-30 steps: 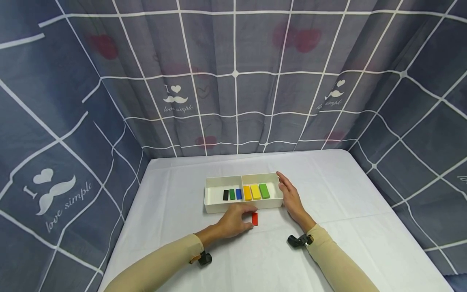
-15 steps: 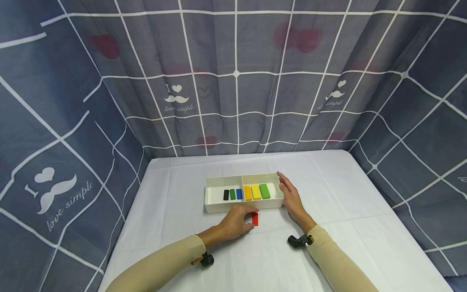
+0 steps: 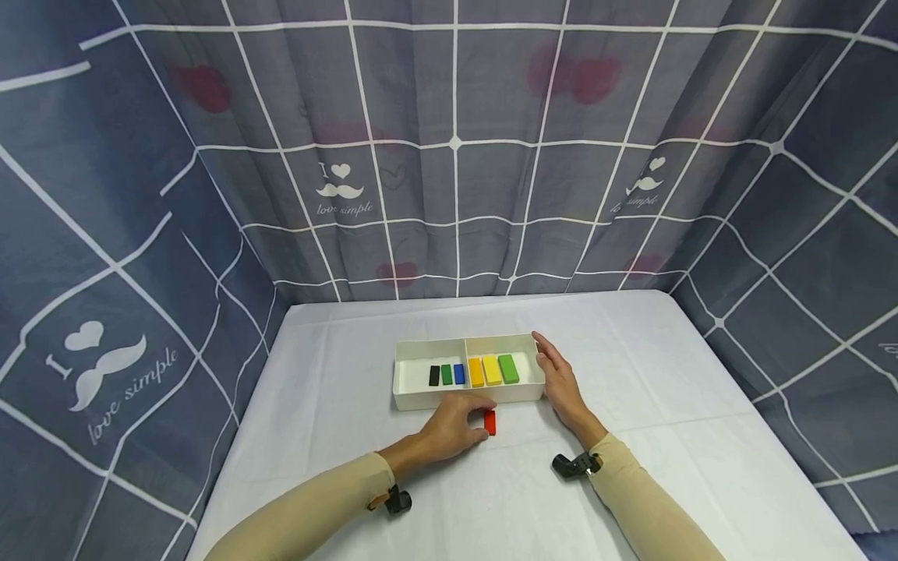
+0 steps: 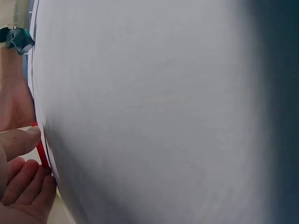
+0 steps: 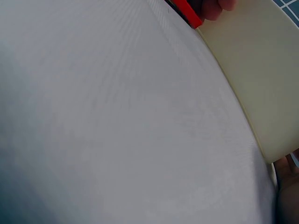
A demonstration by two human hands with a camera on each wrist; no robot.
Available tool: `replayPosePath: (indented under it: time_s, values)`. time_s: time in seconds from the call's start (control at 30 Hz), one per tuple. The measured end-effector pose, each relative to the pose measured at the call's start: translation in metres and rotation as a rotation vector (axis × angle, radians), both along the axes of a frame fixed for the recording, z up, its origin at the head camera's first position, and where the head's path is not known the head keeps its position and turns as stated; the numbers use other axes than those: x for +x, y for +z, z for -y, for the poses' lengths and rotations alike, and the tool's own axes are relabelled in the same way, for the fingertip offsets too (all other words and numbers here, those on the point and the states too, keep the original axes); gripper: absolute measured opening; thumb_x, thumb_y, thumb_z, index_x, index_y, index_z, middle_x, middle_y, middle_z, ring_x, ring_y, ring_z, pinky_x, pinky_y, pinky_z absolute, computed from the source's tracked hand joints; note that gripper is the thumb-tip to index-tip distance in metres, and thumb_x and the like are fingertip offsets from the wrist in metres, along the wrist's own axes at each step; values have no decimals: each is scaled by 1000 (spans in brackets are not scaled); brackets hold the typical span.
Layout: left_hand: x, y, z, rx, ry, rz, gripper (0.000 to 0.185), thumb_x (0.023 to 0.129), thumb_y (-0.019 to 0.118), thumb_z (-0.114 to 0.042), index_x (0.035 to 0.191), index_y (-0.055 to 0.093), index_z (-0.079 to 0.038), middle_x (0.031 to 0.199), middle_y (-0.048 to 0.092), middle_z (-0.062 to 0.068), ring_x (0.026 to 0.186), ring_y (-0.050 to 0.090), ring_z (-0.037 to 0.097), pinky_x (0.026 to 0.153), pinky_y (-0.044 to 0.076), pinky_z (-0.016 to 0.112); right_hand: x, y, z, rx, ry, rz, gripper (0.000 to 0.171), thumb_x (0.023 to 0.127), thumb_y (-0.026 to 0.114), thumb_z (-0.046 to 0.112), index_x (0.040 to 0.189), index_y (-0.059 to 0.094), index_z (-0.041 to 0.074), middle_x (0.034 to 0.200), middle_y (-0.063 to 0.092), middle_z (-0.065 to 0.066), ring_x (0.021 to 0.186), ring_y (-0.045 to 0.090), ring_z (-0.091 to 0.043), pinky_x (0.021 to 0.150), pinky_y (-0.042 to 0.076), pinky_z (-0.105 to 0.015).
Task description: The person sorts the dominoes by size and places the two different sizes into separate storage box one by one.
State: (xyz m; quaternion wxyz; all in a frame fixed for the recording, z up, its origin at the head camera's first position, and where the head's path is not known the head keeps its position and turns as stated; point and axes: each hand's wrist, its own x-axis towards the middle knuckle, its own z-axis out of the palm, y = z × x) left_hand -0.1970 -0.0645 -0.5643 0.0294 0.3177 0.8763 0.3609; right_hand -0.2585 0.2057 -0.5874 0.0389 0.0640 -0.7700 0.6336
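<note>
My left hand (image 3: 452, 425) pinches a small red block (image 3: 490, 423) by its two ends, thumb at the near end and fingers at the far end. The block is close over the white cloth, just in front of a white two-part box (image 3: 428, 400); in the left wrist view the red block (image 4: 42, 154) spans thumb and fingers. Along the box's right end wall lies my right hand (image 3: 563, 389), its fingers extended and touching it. In the right wrist view, the box's front wall (image 5: 261, 79) and part of the red block (image 5: 188, 11) show.
The box's left compartment holds a black block (image 3: 434, 375), a dark green block (image 3: 447, 374) and a blue block (image 3: 459, 373). Its right one holds an orange block (image 3: 476, 372), a yellow block (image 3: 492, 370) and a light green block (image 3: 508, 368). A checked curtain (image 3: 421, 179) surrounds the table.
</note>
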Motion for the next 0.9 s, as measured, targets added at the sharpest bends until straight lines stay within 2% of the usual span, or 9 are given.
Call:
replayPosePath:
  time_s: [0.17, 0.33, 0.53, 0.7, 0.8, 0.9]
  values:
    - [0, 3, 3, 21, -24, 12, 50, 87, 94, -10, 135, 78, -7, 130, 81, 3, 124, 73, 15, 111, 58, 32, 1, 1, 1, -11, 15, -5, 51, 120, 43, 25, 170, 42, 19, 177, 37, -14, 167, 27, -35, 137, 19, -58]
    - [-1, 12, 8, 50, -48, 34, 51, 90, 92, -9, 138, 76, -7, 133, 80, 4, 124, 74, 15, 111, 59, 32, -1, 0, 1, -19, 20, -9, 51, 120, 44, 24, 170, 42, 18, 177, 37, -13, 167, 27, -34, 138, 18, -57]
    - [-2, 28, 15, 46, -65, 9, 48, 91, 90, -7, 137, 77, -9, 130, 81, 1, 124, 76, 17, 110, 59, 31, -1, 0, 2, -8, 15, 2, 50, 120, 43, 24, 170, 43, 20, 176, 38, -14, 167, 28, -34, 138, 19, -57]
    - [-1, 47, 24, 81, -75, 0, 46, 91, 90, -4, 135, 77, -4, 129, 81, 6, 121, 78, 29, 107, 62, 43, -1, 0, 2, -1, 13, 7, 51, 120, 42, 25, 171, 41, 21, 177, 37, -14, 167, 27, -35, 138, 18, -58]
    - [-4, 56, 30, 117, -75, -36, 46, 89, 90, 0, 133, 77, 0, 127, 81, 10, 116, 78, 35, 103, 63, 49, -1, 1, 1, -7, 14, 6, 51, 120, 42, 25, 171, 41, 21, 177, 37, -14, 167, 27, -35, 138, 18, -57]
    - [-8, 61, 37, 139, -65, -104, 46, 87, 91, 2, 131, 77, 1, 124, 82, 12, 114, 79, 34, 101, 65, 47, 0, 0, 1, -17, 16, 9, 51, 120, 42, 25, 171, 41, 21, 177, 37, -14, 167, 27, -34, 138, 19, -57]
